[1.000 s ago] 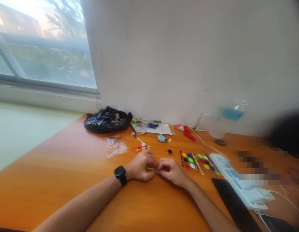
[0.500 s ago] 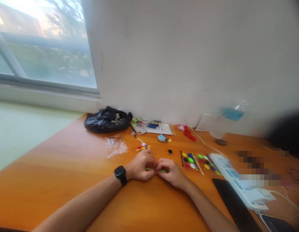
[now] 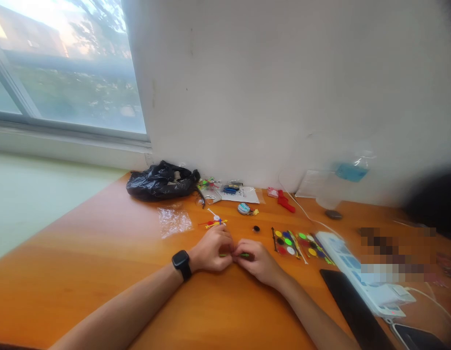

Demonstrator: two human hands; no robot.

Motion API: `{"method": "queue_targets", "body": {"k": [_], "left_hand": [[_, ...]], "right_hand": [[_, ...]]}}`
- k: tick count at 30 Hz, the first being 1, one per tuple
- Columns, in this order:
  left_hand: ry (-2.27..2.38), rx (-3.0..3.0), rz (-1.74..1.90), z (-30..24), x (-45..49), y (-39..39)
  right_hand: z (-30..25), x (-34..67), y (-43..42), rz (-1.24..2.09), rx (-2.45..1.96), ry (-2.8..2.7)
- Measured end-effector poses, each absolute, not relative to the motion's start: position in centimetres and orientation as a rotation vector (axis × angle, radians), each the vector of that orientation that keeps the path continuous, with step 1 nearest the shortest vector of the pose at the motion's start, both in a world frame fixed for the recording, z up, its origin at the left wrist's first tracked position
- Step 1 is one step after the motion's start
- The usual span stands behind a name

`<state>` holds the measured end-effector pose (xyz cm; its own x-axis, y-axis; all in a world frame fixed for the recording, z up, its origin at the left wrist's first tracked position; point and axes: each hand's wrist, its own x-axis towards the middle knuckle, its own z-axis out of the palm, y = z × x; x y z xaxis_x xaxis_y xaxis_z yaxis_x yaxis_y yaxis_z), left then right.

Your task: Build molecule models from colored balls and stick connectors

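Note:
Over the middle of the table my left hand (image 3: 215,249), with a black watch (image 3: 181,263) on its wrist, is closed in a pinch. My right hand (image 3: 260,262) pinches close beside it, the fingertips of both nearly meeting. Between them shows a thin green plastic stick (image 3: 245,255), mostly covered by the fingers. Just beyond my left hand lie several coloured sticks (image 3: 215,221) in white, red, yellow and blue. A small black round piece (image 3: 256,229) sits past my right hand. Further right are flat sets of coloured discs and sticks (image 3: 285,242).
A black plastic bag (image 3: 159,181) and a clear wrapper (image 3: 174,221) are at the back left. Along the wall lie a paper sheet (image 3: 243,194), a round tin (image 3: 243,208) and a red item (image 3: 285,201). A white power strip (image 3: 347,265) and a dark phone-like slab (image 3: 352,306) lie right.
The fingers of my right hand have shifted slightly around the green stick, and less of it shows now. My left hand stays in place.

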<state>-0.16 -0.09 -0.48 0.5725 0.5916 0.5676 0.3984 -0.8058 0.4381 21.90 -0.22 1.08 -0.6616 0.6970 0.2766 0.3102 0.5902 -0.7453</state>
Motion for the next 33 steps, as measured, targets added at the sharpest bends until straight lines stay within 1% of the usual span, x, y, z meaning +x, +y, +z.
{"method": "queue_targets", "body": {"k": [11, 22, 33], "left_hand": [[0.812, 2.619, 0.969, -0.6, -0.2, 0.2], [0.801, 2.595, 0.996, -0.7, 0.0, 0.1], [0.832, 2.595, 1.014, -0.9, 0.1, 0.2]], "right_hand": [[0.5, 22.0, 0.0, 0.913, -0.765, -2.238], [1.2, 22.1, 0.1, 1.058, -0.814, -2.219], [1.6, 22.0, -0.4, 1.051, -0.892, -2.233]]}}
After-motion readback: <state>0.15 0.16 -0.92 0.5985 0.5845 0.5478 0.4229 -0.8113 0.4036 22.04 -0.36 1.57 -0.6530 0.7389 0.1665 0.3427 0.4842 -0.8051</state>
